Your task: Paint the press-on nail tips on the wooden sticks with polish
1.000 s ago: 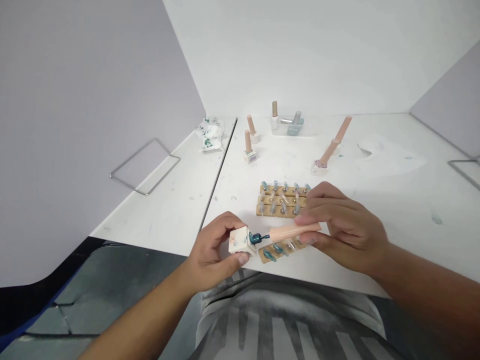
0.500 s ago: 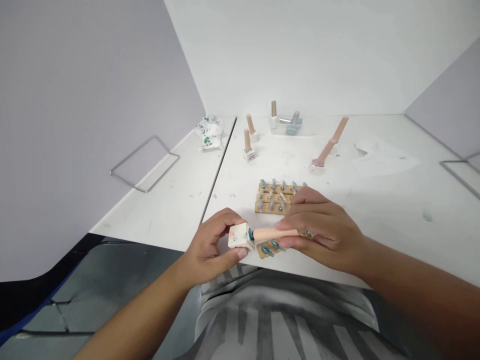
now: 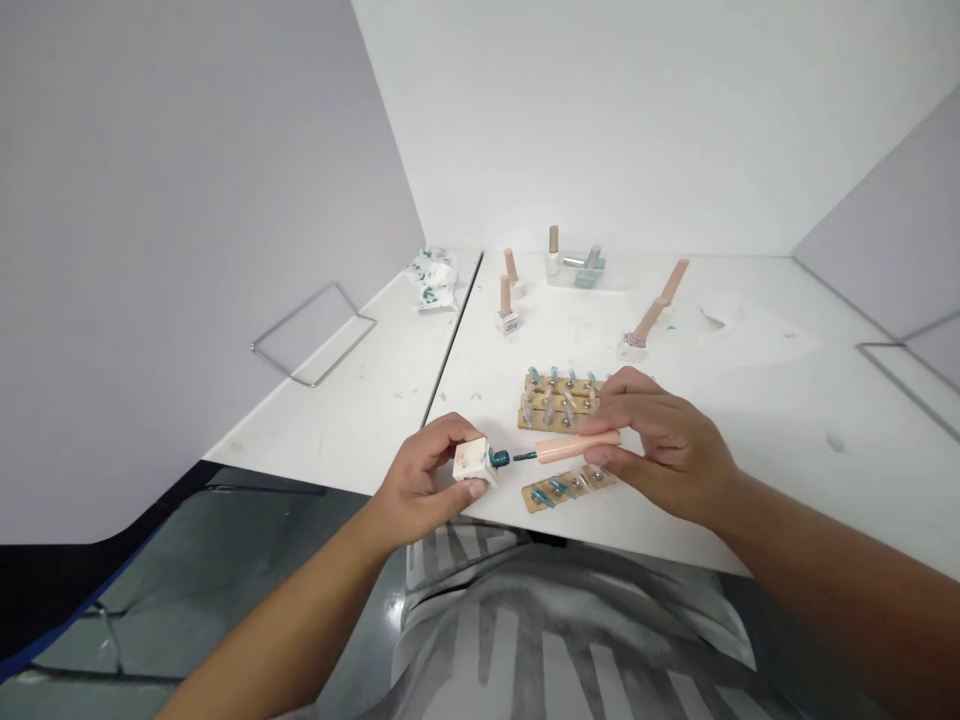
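Pinching the white bottle (image 3: pixel 471 460), the left hand (image 3: pixel 421 490) faces the peach-handled brush (image 3: pixel 571 447), pinched just apart by the right hand (image 3: pixel 675 447).

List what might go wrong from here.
The open bottle, tipped toward the right hand by the left hand, might drip from its teal-coated neck onto the table. The teal brush, clear of the neck and held by its peach cap, could smear the nearest nail-tip strip if it dips.

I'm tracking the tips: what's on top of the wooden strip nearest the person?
The wooden strip holds two teal nail tips toward its left end and clear ones farther right. The right hand covers its right end, hiding anything there.
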